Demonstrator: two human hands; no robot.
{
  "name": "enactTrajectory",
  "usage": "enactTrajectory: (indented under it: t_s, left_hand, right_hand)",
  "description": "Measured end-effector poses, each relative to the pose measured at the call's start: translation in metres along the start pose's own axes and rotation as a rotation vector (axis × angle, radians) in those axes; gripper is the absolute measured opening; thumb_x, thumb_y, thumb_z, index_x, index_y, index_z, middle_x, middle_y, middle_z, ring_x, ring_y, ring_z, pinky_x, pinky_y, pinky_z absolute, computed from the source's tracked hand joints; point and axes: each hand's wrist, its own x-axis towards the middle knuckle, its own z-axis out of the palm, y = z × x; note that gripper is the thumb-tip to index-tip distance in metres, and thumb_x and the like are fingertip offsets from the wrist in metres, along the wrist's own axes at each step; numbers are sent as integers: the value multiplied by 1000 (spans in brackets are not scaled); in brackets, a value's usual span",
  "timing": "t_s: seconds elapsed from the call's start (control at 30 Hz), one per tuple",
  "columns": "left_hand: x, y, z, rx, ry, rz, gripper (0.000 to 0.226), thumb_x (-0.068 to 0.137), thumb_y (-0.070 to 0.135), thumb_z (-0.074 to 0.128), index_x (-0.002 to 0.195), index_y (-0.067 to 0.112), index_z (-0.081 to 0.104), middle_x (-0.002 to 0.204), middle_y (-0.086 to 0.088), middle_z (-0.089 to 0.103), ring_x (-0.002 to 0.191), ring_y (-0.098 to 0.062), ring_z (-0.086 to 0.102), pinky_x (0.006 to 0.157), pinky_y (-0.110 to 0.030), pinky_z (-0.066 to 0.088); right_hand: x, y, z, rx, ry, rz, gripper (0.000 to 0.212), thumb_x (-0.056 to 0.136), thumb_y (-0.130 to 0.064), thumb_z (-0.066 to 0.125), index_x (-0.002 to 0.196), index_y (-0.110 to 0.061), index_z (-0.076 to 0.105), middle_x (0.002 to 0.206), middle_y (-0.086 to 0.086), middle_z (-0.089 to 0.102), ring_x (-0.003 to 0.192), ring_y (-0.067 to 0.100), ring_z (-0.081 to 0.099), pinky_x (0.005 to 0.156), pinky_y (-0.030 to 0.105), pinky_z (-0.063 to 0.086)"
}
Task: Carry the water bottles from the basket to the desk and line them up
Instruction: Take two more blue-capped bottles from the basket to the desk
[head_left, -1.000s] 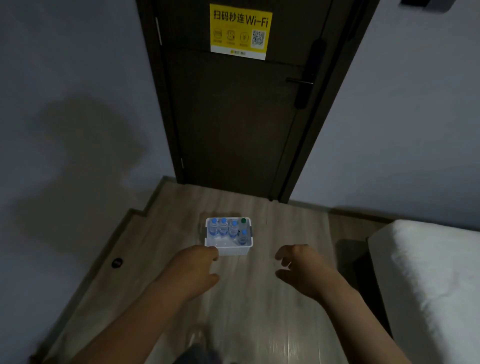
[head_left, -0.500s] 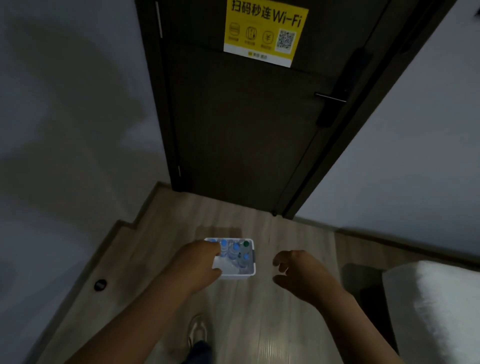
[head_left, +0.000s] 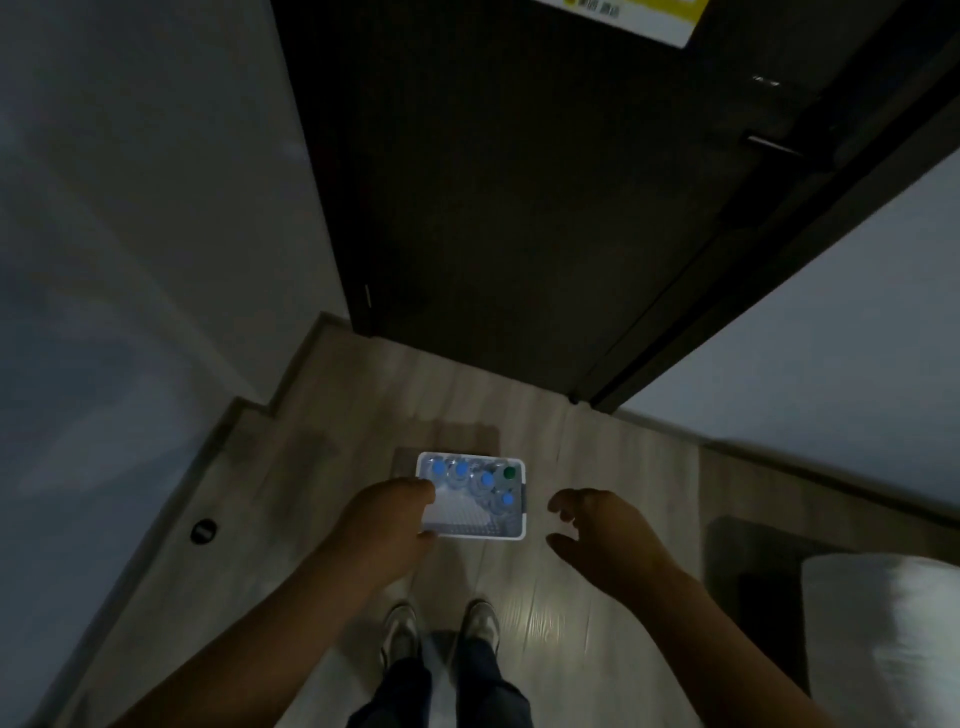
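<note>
From the head view, the only one, the task looked barely begun. The basket (head_left: 511, 535), white and rectangular, sat on the wood floor (head_left: 582, 639) in front of a dark door (head_left: 519, 208), just ahead of the person's shoes (head_left: 441, 631). Every bottle that could be seen was in it, and no worktop appeared anywhere in the frame, so nothing had been carried or lined up; all of the carrying and the lining up was left.

The bottles (head_left: 470, 475) stood upright, long axes vertical, caps pointing up toward the camera. Three blue caps ran along the far wall of the basket, a green cap (head_left: 509, 472) sat at the far right corner, and one more blue cap lay just nearer on the right side. The near left part of the basket showed bare bottom. The basket's own long axis ran left to right.

The left hand (head_left: 387, 525) overlapped the basket's left edge, fingers curled; whether it gripped the rim or a bottle could not be told, since the hand hid the contact. The right hand (head_left: 597, 530) hovered just right of the basket, fingers spread apart and curved, holding nothing. A white bed (head_left: 883, 634) edged in at the lower right.
</note>
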Motion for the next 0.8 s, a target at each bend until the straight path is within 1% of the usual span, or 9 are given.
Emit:
enactTrajectory:
  t_s: [0.07,0.17,0.3,0.33,0.37,0.43,0.47,0.6,0.8]
  left_hand:
    - [16,-6,10,-14,1,-37,30,89,34,57,115,20,54,115,-1,61,104,-16,59,80,-20,42]
    - [43,-17,25,30,-19,-46,24,89,33,58,107,17,55,107,-1,63,96,-16,61,76,-19,40]
    - [94,-43,64,59,76,90,29,64,12,84,86,0,70,75,-12,70,66,-24,69,61,-26,54]
    - [107,-49,76,48,54,60,31,66,13,84,90,-1,71,79,-13,71,70,-25,70,64,-27,55]
    - [121,-53,86,18,24,-21,36,74,19,79,104,3,68,92,-11,71,83,-24,70,72,-28,54]
    - [150,-68,115,15,-25,-183,45,88,35,63,127,15,53,119,-2,63,108,-17,62,89,-25,48]
    - [163,-77,130,15,-26,-213,47,90,40,58,130,19,48,124,1,60,112,-14,59,91,-24,46]
    - [208,-112,188,39,-62,-259,49,89,42,56,131,18,46,127,-2,55,115,-17,55,95,-28,46]
    - [264,-155,274,26,-88,-269,51,88,41,60,129,16,45,123,-3,56,108,-15,57,87,-24,47]
  right_hand:
    - [24,7,5,-4,-7,2,41,90,-37,60,129,-25,53,121,-4,63,104,8,59,86,19,46]
    - [60,19,15,-13,-19,12,41,90,-37,58,129,-25,51,121,-4,62,105,9,59,87,20,46]
    - [120,43,42,-11,-25,10,38,92,-37,55,128,-24,51,122,-4,60,107,9,58,86,20,44]
    - [135,49,51,-7,-29,8,37,92,-36,55,127,-24,51,122,-3,60,106,10,58,86,19,44]
    - [150,54,61,-5,-29,6,36,92,-35,55,126,-23,52,122,-3,60,106,10,59,85,19,44]
    - [180,66,84,0,-38,12,35,92,-34,55,125,-22,52,122,-2,61,106,11,59,86,20,44]
    - [196,71,96,3,-44,17,36,92,-35,55,126,-22,52,122,-2,60,107,12,59,87,22,45]
    - [256,93,150,-11,-74,30,39,92,-37,54,128,-20,51,121,0,61,106,14,59,88,25,48]
    - [329,122,236,-1,-123,51,35,91,-32,57,122,-18,52,119,2,61,104,16,59,86,25,48]
